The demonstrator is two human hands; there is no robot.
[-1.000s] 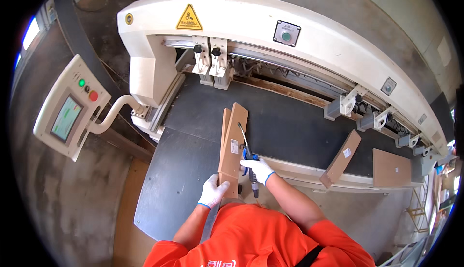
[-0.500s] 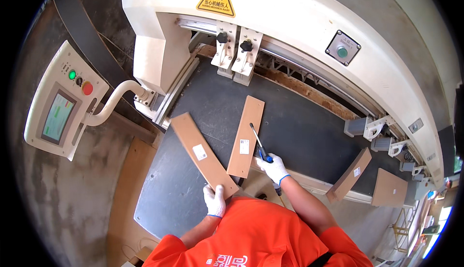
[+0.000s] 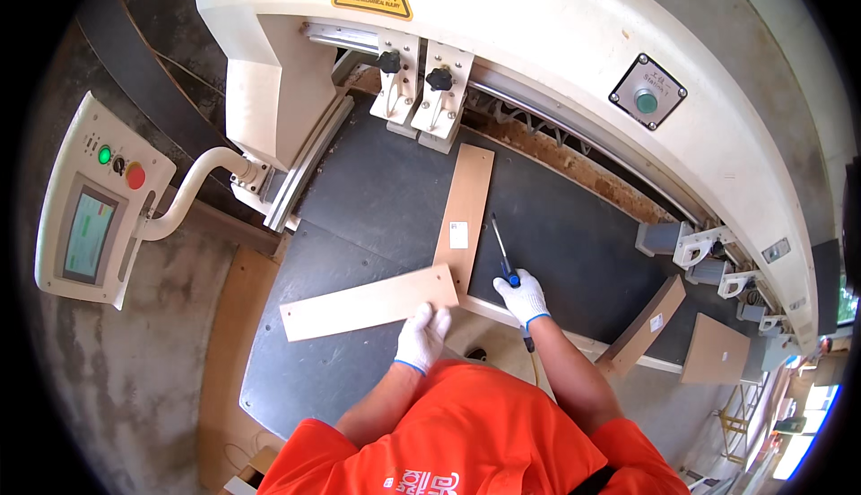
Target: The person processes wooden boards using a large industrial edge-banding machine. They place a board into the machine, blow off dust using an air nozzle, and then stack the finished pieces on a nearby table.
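Observation:
A pale wooden board [image 3: 368,302] with a small hole near each end slants over the near left of the dark table. My gloved left hand [image 3: 421,338] grips its lower edge by the right end; part of the fingers is hidden. Beside that end a second wooden board [image 3: 465,190] with a white label lies lengthwise on the table, its near tip partly overlapped by the held one. In my gloved right hand [image 3: 522,298] is an air blow gun [image 3: 501,246]. Its thin metal nozzle points away from me, right of the labelled board, and a hose trails below.
A white machine beam [image 3: 520,20] arches across the far side, with two clamp blocks [image 3: 417,91] just beyond the labelled board. The control panel [image 3: 99,199] stands at left. Further boards [image 3: 715,350] rest along the right of the dark table [image 3: 574,244].
The board in my left hand has swung from steep to nearly level, and its label no longer shows. My right hand has moved the blow gun away from the lying board, slightly rightward.

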